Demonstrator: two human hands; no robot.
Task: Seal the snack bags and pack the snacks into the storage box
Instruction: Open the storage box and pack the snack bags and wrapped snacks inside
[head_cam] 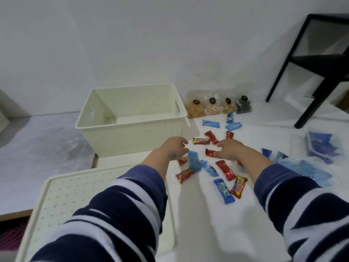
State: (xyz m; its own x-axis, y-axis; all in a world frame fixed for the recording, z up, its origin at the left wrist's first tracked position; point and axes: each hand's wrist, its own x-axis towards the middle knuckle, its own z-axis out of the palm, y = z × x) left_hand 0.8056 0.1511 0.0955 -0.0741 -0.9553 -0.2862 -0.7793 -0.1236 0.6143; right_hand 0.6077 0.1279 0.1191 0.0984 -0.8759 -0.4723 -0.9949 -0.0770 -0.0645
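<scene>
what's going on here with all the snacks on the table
A person in a striped sleeve is reaching both hands over a scatter of red and blue snack bars on the white table. The left hand and right hand hover over the bars with relaxed fingers, holding nothing clearly. The cream storage box looks empty, its lid lying in front. Four clear snack bags stand beside the box.

Both arms wear long fuzzy sleeves with wide stripes of dark blue and white. The left sleeve (117,210) fills the lower middle of the frame, the right sleeve (302,208) the lower right. Both hands are bare.
</scene>
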